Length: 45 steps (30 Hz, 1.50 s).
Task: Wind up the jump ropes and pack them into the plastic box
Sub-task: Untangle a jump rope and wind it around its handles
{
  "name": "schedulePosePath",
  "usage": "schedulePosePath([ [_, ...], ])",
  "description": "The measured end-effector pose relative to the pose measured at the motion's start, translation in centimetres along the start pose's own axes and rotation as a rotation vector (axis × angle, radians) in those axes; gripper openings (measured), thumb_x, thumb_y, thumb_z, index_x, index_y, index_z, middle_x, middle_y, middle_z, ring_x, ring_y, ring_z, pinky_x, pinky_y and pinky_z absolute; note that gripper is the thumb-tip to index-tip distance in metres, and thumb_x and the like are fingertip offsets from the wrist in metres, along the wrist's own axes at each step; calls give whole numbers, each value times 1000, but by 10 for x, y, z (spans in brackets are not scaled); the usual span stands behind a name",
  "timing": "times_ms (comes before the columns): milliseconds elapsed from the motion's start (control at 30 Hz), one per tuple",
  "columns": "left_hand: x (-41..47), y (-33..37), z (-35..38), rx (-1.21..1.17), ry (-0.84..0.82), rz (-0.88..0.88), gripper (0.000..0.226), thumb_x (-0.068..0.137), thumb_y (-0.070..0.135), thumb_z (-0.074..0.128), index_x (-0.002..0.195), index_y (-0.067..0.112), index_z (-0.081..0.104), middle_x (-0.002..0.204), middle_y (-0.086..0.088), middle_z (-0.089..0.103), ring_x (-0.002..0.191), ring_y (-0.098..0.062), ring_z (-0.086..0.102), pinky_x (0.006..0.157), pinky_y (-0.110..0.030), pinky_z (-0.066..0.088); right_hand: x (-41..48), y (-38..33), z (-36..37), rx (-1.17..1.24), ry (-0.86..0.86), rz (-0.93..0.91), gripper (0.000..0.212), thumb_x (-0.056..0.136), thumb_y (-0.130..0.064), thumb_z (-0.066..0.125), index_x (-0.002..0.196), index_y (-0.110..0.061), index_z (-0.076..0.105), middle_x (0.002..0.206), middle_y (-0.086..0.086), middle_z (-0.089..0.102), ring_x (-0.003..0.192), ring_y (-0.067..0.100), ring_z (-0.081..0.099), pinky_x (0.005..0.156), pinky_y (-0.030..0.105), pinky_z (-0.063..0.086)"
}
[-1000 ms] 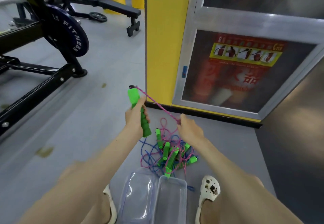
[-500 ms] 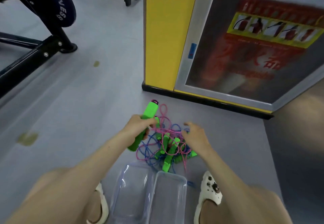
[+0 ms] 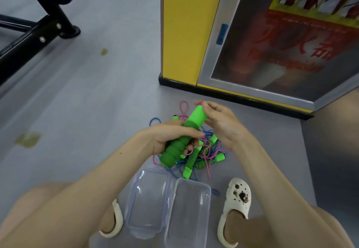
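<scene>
The left hand (image 3: 171,135) has its grip clamped round the middle of a green foam handle (image 3: 174,150), held tilted above the floor (image 3: 97,92). The right hand (image 3: 221,123) closes its grip on the handle's far end, where pink cord shows. Below them lies the tangled pile of jump ropes (image 3: 206,156). The plastic box (image 3: 191,180) stands open just near of the pile, with its lid (image 3: 136,189) touching it on the left.

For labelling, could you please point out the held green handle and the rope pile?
held green handle (image 3: 172,152): head view, on its ribbed lower grip.
rope pile (image 3: 191,160): head view, on a green handle lying in the tangle.
</scene>
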<state>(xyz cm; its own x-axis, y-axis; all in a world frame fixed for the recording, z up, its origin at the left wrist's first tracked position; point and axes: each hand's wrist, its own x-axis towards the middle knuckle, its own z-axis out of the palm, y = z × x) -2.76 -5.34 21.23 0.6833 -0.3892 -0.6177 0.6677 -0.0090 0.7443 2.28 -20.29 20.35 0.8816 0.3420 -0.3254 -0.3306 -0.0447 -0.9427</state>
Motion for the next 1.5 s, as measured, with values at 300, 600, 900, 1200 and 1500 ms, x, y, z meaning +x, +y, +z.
schedulePosePath([
  [300,-10,-13,-5,-78,-222,-79,18,91,14,54,75,11,47,48,-1,43,29,-7,34,38,-17,37,3,4,3,-173,11,-18,30,92,-35,54,84,-7,63,64,5,61,58,13,55,59,25,46],
  [600,-3,-21,-5,302,97,-46,12,85,4,61,82,4,49,49,-7,50,33,-17,44,39,-23,42,8,18,31,-565,306,-154,52,98,-28,44,48,-14,37,43,-5,38,50,15,35,56,33,29],
  [900,13,-46,8,1162,656,239,24,87,30,58,99,11,49,75,-4,50,76,-34,59,61,-36,44,10,19,38,-777,389,-85,49,98,-28,37,52,-15,31,55,6,37,56,27,34,58,34,25],
  [1200,-17,-11,-19,201,-161,-122,33,81,33,63,103,10,57,61,-6,59,46,-16,57,48,-23,47,13,2,24,-546,310,-183,49,98,-31,43,61,0,53,48,0,39,48,15,37,52,27,32],
  [1500,11,-39,7,1069,606,37,18,81,27,61,87,12,55,67,-1,52,64,-26,60,57,-30,46,6,17,17,-698,442,-54,44,97,-22,36,55,-13,33,58,4,39,52,19,36,50,35,23],
])
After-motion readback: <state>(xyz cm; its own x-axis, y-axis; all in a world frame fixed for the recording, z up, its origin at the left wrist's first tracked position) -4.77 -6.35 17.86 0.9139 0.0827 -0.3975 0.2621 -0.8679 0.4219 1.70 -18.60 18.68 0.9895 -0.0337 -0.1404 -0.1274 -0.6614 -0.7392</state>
